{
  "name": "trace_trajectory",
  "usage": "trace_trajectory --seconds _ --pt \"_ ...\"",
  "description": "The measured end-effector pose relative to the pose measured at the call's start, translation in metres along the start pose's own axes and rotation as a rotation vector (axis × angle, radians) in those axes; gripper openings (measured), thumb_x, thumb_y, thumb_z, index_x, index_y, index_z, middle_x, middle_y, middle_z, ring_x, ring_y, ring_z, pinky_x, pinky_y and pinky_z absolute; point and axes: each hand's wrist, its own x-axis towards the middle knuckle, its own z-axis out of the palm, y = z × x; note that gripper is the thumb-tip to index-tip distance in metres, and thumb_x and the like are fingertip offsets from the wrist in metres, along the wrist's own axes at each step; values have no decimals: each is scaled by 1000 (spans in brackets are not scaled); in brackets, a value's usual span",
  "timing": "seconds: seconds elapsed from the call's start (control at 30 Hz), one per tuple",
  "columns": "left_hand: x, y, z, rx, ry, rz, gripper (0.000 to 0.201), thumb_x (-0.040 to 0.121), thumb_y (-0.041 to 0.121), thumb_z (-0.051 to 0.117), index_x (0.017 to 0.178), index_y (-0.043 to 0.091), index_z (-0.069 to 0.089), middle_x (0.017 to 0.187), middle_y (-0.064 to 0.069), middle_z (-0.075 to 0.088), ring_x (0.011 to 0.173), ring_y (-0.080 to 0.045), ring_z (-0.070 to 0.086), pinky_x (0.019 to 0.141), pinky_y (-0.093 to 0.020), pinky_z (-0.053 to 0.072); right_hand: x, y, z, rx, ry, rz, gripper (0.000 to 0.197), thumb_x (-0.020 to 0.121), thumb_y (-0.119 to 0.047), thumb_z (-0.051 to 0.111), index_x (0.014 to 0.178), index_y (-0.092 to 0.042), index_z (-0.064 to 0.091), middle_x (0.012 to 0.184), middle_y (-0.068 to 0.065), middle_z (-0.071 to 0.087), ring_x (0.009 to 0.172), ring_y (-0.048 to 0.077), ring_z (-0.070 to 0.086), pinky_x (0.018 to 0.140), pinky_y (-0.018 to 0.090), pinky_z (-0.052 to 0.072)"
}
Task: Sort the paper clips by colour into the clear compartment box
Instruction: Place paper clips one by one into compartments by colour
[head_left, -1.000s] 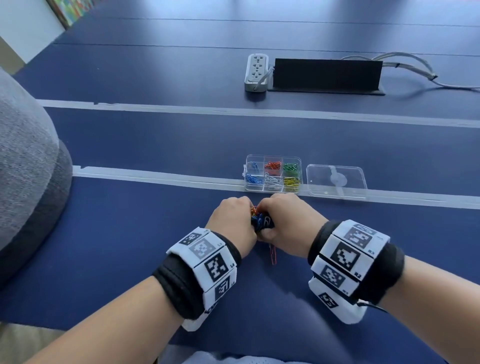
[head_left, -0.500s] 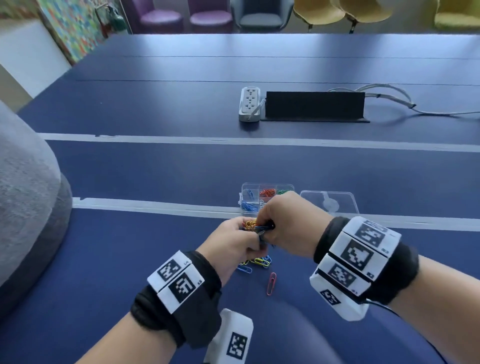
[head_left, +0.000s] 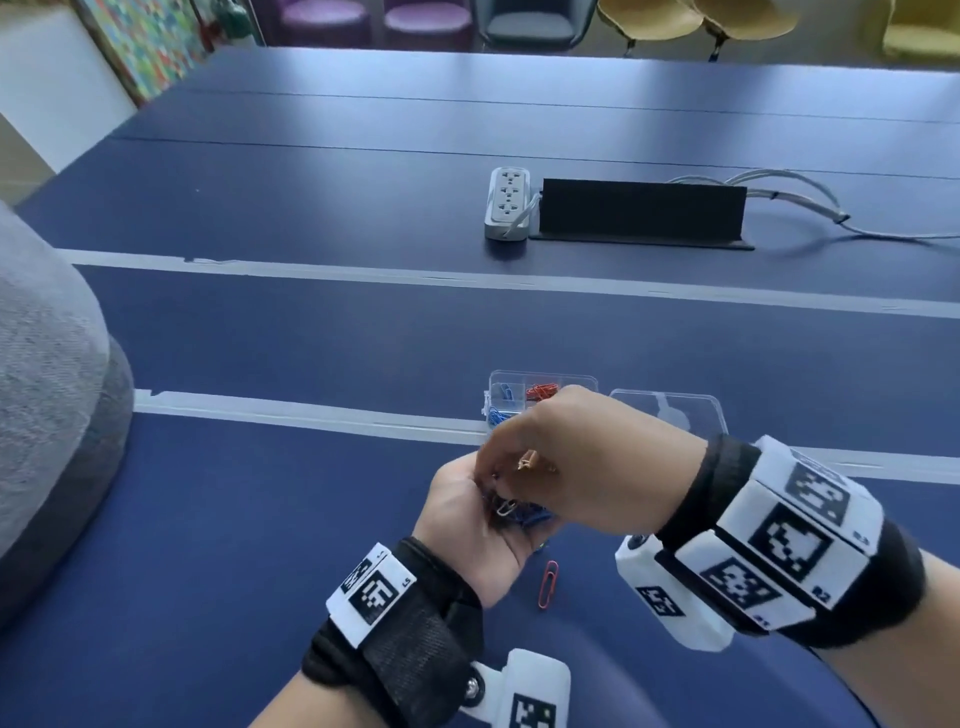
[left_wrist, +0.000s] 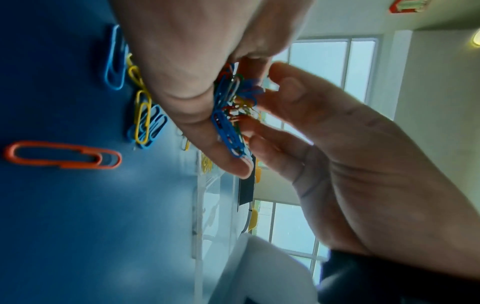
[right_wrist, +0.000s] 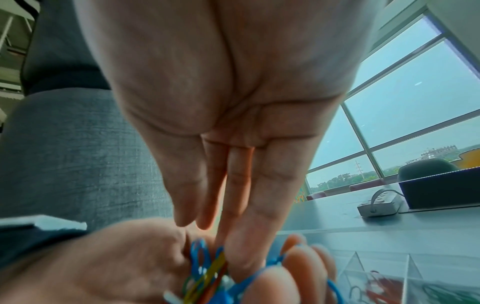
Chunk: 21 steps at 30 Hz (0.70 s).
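The left hand (head_left: 470, 512) is cupped palm up above the worktop (head_left: 234, 519), its grip curled round a bunch of clips (left_wrist: 228, 115), mostly blue with red, yellow and green. The right hand (head_left: 576, 467) reaches down into the bunch, fingertips (right_wrist: 241, 261) pinching among the clips. An orange clip (head_left: 548, 583) lies on the worktop below the hands, near a few blue and yellow clips (left_wrist: 144, 119). The box (head_left: 514, 400) sits just beyond the hands, its lid (head_left: 670, 410) beside it.
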Motion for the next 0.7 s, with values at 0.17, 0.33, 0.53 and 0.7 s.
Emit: trace_trajectory --seconds 0.17,0.33,0.53,0.7 --pt "-1 -2 -8 -68 -66 -77 26 82 11 49 86 -2 70 91 -20 68 78 -32 70 80 -47 55 -13 14 -9 168 147 10 23 89 -13 55 100 -28 68 86 -9 72 75 7 63 73 20 47" --pt "-3 1 -23 -147 -74 -101 35 75 15 51 95 -5 71 103 -25 68 86 -38 68 81 -48 53 -32 39 4 331 273 90 26 82 -7 64 91 -31 68 73 -15 68 70 1 62 62 7 42" --pt "1 8 -30 -210 -65 -85 46 78 16 42 109 -10 64 114 -30 64 96 -43 66 90 -57 46 -32 48 33 261 294 85 20 73 -16 75 89 -28 72 76 -11 65 70 8 57 63 17 44" --pt "1 10 -26 -236 -66 -65 48 81 19 42 116 -8 61 117 -29 62 91 -39 66 93 -51 45 -28 38 43 219 248 5 24 64 -31 71 87 -26 72 80 -6 64 70 10 55 65 23 46"
